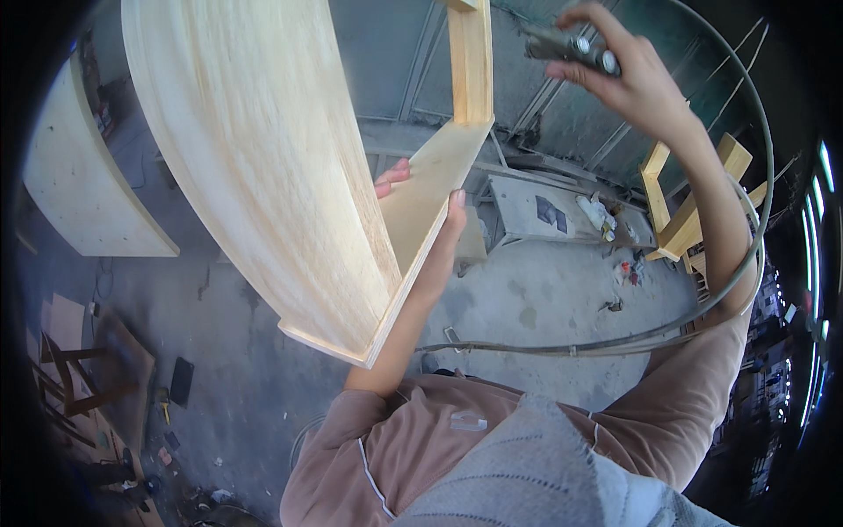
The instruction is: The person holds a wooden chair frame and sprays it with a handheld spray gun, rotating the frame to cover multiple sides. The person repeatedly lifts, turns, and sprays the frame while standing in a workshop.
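A pale wooden furniture frame (255,149) fills the upper left of the head view. It has a broad panel, a narrower board (435,167) joined to it at the near end, and an upright bar at the far end. My left hand (446,241) is closed around the narrower board, thumb on its outer edge and fingertips showing on the inner side. To the upper right, my right hand (637,75) is raised apart from the wood. Its fingers curl around a dark grey spray gun (566,48) with silvery round knobs.
A grey hose (762,176) loops around my right forearm and crosses at waist height. Another curved panel (88,184) stands at left. Beyond are a low grey bench (549,211) and wooden frames (685,224) at right. Scraps and a brush (164,404) lie on the floor.
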